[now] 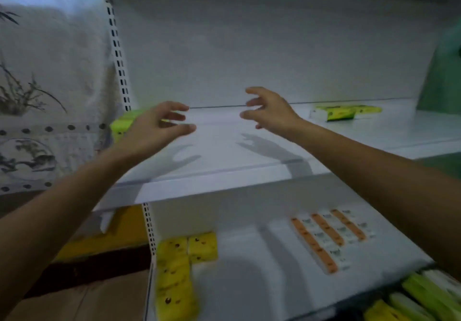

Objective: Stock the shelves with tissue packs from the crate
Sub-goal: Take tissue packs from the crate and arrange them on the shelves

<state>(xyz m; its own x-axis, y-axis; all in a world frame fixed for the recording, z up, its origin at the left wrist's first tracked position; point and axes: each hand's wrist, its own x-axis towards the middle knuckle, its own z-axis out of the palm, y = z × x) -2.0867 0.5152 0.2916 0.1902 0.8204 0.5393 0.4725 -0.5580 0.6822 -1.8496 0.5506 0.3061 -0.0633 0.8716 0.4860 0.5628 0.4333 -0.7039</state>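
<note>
White upper shelf (249,151) spans mid-frame. One green tissue pack (119,125) lies at its left end, partly behind the left hand (154,128). A second green pack (346,112) lies at right, near the back panel (249,46). The left hand and the right hand (270,111) hover apart over the bare middle, fingers spread, loosely curled, holding nothing; this posture suits gauging the gap to fill. On the lower shelf (249,258) lie yellow packs (174,270) and orange-striped packs (326,238). More green packs (419,298) at lower right probably mark the crate. Printed cloth (37,83) hangs upper left.
</note>
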